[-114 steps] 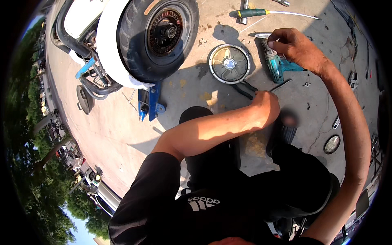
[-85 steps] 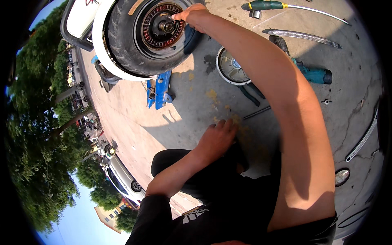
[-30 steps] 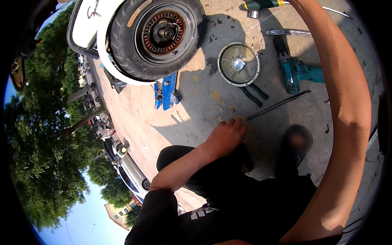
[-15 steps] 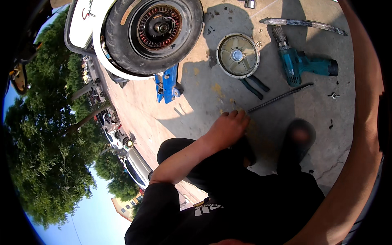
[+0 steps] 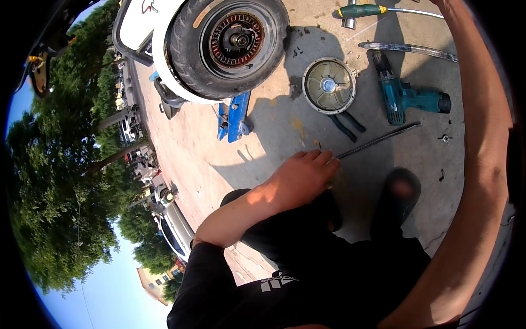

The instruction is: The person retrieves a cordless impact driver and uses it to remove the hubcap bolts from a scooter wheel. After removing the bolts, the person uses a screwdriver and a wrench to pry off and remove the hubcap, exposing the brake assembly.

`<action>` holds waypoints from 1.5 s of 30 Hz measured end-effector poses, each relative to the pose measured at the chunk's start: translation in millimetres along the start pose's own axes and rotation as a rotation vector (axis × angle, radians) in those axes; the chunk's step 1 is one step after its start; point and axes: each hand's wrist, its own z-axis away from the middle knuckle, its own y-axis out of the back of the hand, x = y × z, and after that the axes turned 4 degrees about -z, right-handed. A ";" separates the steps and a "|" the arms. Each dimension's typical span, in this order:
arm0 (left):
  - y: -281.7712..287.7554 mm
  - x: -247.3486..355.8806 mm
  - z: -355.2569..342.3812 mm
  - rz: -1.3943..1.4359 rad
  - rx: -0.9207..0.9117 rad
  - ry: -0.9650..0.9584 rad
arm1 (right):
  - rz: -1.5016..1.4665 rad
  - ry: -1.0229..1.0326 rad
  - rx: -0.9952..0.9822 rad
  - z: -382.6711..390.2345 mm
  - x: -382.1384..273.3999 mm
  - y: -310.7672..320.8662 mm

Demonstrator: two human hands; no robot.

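My left hand (image 5: 304, 178) is over my bent knee, its fingers curled and pressed together, fingertips hidden. At those fingers ends a thin dark metal bar (image 5: 381, 138); whether they grip it cannot be told. My right arm (image 5: 485, 159) stretches up the right side to the top edge, where little more than the wrist shows and the fingers are out of sight. Nearest it is a screwdriver (image 5: 364, 11) with a green and yellow handle. A round metal cover (image 5: 329, 86) lies on the ground, pliers (image 5: 346, 126) partly beneath it. Beside them lies a teal cordless drill (image 5: 397, 98).
A scooter wheel (image 5: 192, 66) with its hub motor coils (image 5: 236, 39) exposed stands at upper left, a blue metal stand (image 5: 237, 118) below it. Right of the cover are a curved metal lever (image 5: 408, 49) and a wing-shaped nut (image 5: 445, 138). My shoe (image 5: 402, 192) is on the concrete.
My view has shifted, so the wheel, cover and drill sit lower and further right or nearly so. The screwdriver has come into sight at the top. My left hand stays by the knee.
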 end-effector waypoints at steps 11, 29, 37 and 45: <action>20.4 -7.0 61.9 0.013 0.117 0.095 | 0.433 -0.039 -0.137 -8.8 53.8 11.6; -26.3 -99.4 82.2 0.529 0.063 0.213 | 1.544 0.192 -0.118 62.9 55.5 52.8; 0.3 -98.3 88.0 0.299 0.291 0.242 | 1.187 -0.044 -0.197 68.3 77.5 -12.7; 119.6 -140.0 177.8 -0.096 1.173 -0.468 | -0.443 0.181 -1.890 180.8 -93.9 -143.7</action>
